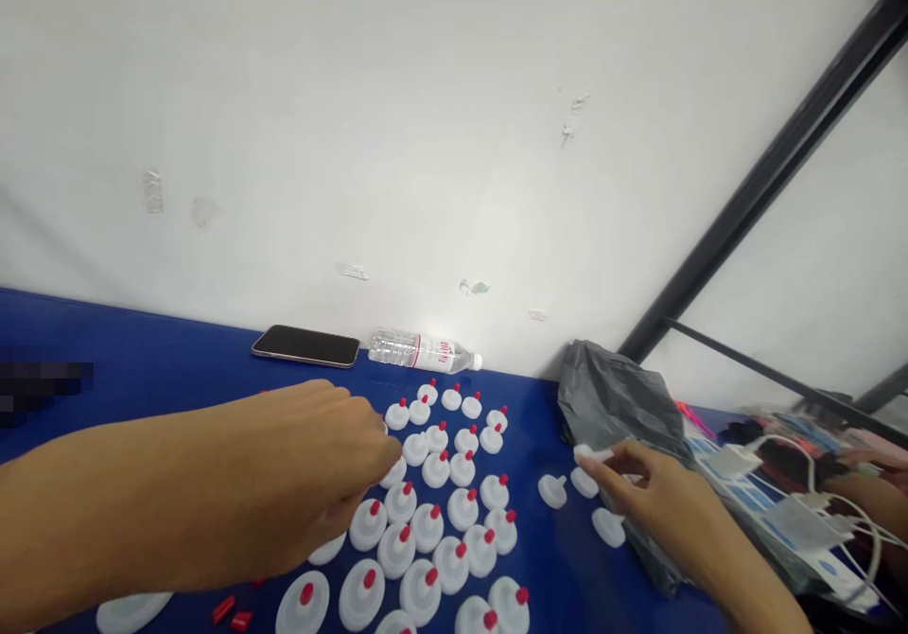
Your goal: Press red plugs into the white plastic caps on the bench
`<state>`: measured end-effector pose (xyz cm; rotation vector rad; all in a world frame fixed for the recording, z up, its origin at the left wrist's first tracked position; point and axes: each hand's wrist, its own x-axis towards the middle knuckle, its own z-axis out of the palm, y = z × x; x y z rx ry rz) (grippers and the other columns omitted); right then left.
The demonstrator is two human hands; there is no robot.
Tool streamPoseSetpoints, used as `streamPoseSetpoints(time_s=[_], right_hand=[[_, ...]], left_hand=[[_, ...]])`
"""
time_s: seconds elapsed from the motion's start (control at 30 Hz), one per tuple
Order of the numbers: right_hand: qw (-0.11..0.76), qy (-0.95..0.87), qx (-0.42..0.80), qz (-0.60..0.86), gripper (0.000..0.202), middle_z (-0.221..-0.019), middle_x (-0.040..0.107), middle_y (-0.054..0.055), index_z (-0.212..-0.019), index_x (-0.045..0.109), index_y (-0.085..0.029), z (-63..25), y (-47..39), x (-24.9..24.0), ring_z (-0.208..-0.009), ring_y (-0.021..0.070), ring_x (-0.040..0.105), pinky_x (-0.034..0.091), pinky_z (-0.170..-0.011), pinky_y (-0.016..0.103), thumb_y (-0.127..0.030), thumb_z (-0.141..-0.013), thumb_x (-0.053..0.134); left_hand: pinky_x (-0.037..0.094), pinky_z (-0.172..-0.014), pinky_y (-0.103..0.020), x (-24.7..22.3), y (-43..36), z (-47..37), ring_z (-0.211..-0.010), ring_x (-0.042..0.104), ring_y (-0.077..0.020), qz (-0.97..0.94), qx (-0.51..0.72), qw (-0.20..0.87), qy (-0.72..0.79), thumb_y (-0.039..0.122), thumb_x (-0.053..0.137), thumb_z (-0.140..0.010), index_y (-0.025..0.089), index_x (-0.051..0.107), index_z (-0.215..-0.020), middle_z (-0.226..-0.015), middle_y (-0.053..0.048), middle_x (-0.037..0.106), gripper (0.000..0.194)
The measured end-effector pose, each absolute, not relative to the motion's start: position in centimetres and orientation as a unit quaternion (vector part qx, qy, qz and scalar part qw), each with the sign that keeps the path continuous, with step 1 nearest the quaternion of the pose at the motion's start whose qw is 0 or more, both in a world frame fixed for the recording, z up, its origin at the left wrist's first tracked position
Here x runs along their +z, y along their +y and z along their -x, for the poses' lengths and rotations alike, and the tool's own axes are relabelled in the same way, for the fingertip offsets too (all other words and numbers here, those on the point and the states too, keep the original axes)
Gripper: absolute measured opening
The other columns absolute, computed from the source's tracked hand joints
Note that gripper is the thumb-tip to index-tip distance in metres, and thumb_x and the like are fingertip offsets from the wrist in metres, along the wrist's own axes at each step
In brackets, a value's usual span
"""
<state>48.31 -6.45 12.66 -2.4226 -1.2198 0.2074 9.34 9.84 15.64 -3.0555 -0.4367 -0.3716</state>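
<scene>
Several white round caps with red tips point(427, 526) stand in loose rows on the blue table. My left hand point(333, 473) is over their left side, fingers curled and pointing down; what its fingertips hold, if anything, is hidden. On the right, my right hand point(631, 473) pinches a white cap point(587, 454) between thumb and fingers. Near it lie white caps without red tips, one to its left point(551, 491) and one below point(608, 527). Loose red tips point(241, 621) lie at the lower left, below my left forearm.
A phone point(305, 345) and a clear plastic bottle point(424, 351) lie along the wall. A grey plastic bag point(617, 393) is behind my right hand. Power strips with white cables point(805, 511) lie at the right, beside another person's hand point(876, 459).
</scene>
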Motion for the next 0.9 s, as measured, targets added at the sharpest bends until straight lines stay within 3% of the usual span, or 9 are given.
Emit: streamPoseSetpoints(time_s=[0.1, 0.17, 0.33, 0.47, 0.63, 0.8, 0.9], right_hand=[[0.312, -0.471, 0.104, 0.818, 0.052, -0.108, 0.093, 0.010, -0.102, 0.083, -0.031, -45.4, -5.9, 13.8, -0.093, 0.0353, 0.090, 0.069, -0.081, 0.039, -0.079, -0.085, 0.071], [0.352, -0.523, 0.125, 0.766, 0.045, -0.107, 0.093, 0.010, -0.109, 0.083, -0.030, -43.0, -5.4, 14.1, -0.096, 0.0342, 0.091, 0.072, -0.082, 0.038, -0.069, -0.088, 0.080], [0.357, -0.641, 0.093, 0.673, 0.029, -0.089, 0.088, -0.001, -0.116, 0.084, -0.033, -37.1, -4.0, 13.4, -0.077, 0.0234, 0.085, 0.068, -0.069, 0.030, -0.054, -0.097, 0.084], [0.348, -0.698, 0.041, 0.624, 0.023, -0.098, 0.087, -0.004, -0.123, 0.083, -0.037, -34.8, -3.4, 12.8, -0.080, 0.0212, 0.084, 0.070, -0.078, 0.031, -0.049, -0.102, 0.081], [0.324, -0.737, 0.013, 0.593, 0.023, -0.102, 0.085, -0.003, -0.126, 0.082, -0.038, -34.6, -3.1, 13.1, -0.078, 0.0181, 0.082, 0.070, -0.072, 0.027, -0.047, -0.106, 0.080], [0.347, -0.701, 0.004, 0.623, 0.026, -0.115, 0.089, -0.003, -0.127, 0.082, -0.040, -34.8, -3.3, 13.3, -0.079, 0.0176, 0.084, 0.060, -0.050, 0.021, -0.052, -0.104, 0.081], [0.357, -0.688, 0.043, 0.630, 0.030, -0.115, 0.092, -0.002, -0.129, 0.082, -0.040, -34.5, -3.4, 13.2, -0.086, 0.0206, 0.089, 0.070, -0.066, 0.023, -0.055, -0.104, 0.080]], left_hand=[[0.034, -0.057, -0.037, 17.2, 9.9, -10.3, -0.063, 0.067, -0.0188, 0.987, -0.066, -0.005, -0.143, 0.002, 0.067, -0.098, 0.026, 0.066, -0.084, -0.078, 0.004, 0.073, 0.028], [0.033, -0.059, -0.038, 17.5, 10.0, -10.6, -0.065, 0.065, -0.0188, 0.986, -0.098, -0.006, -0.136, 0.005, 0.067, -0.103, 0.026, 0.066, -0.088, -0.082, 0.003, 0.073, 0.026], [0.030, -0.055, -0.038, 17.8, 9.6, -10.8, -0.058, 0.061, -0.0174, 0.982, -0.151, 0.002, -0.116, 0.003, 0.073, -0.096, 0.024, 0.067, -0.085, -0.074, 0.004, 0.071, 0.025], [0.031, -0.055, -0.038, 18.2, 9.1, -11.2, -0.062, 0.065, -0.0160, 0.981, -0.168, 0.007, -0.101, 0.005, 0.076, -0.098, 0.022, 0.072, -0.092, -0.082, 0.003, 0.076, 0.019], [0.036, -0.055, -0.036, 18.3, 8.9, -11.4, -0.072, 0.072, -0.0158, 0.982, -0.168, 0.016, -0.081, 0.007, 0.075, -0.101, 0.020, 0.075, -0.098, -0.090, 0.001, 0.080, 0.014], [0.035, -0.052, -0.036, 18.4, 8.7, -11.5, -0.066, 0.068, -0.0170, 0.982, -0.169, 0.030, -0.083, 0.007, 0.073, -0.100, 0.020, 0.076, -0.096, -0.089, 0.000, 0.078, 0.014], [0.028, -0.049, -0.037, 18.3, 9.0, -11.5, -0.061, 0.061, -0.0178, 0.979, -0.177, 0.046, -0.086, 0.004, 0.073, -0.096, 0.020, 0.076, -0.092, -0.086, -0.001, 0.075, 0.017]])
